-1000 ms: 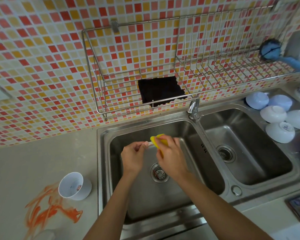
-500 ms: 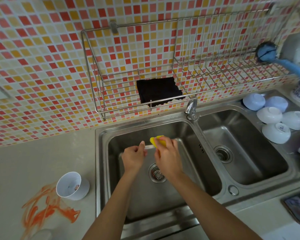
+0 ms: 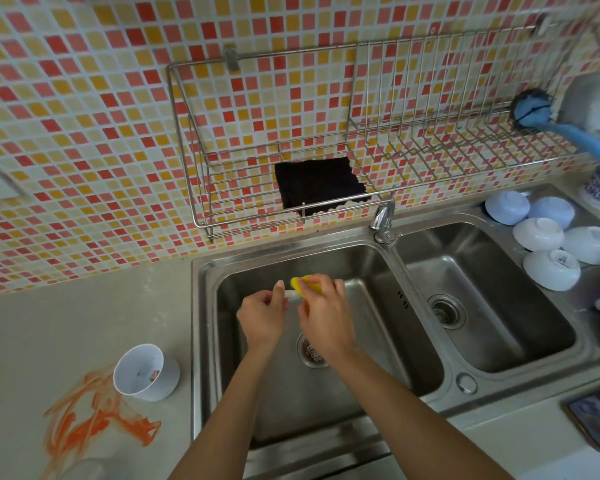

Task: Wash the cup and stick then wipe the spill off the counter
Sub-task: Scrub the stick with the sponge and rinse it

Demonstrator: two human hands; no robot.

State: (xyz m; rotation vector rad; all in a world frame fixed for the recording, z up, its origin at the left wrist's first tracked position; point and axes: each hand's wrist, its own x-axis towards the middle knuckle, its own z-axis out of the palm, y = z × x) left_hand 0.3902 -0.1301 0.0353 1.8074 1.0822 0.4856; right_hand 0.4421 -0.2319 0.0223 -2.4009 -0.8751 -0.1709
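Both hands still pinch stick (image 3: 289, 294) and sponge (image 3: 304, 285) (barely shifted) over sink (image 3: 388, 327).

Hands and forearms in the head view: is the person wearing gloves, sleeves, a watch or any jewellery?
Nothing is worn. The left hand and right hand are bare, without gloves or visible rings. Both forearms are uncovered down to the frame's bottom edge: no sleeves, watch or bracelets in view.

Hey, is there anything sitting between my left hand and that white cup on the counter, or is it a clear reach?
Nothing visible blocks it. The left hand is over the left sink basin, and the cup stands on the counter to its left. Only the sink's raised rim lies between them. The orange spill lies beside the cup.
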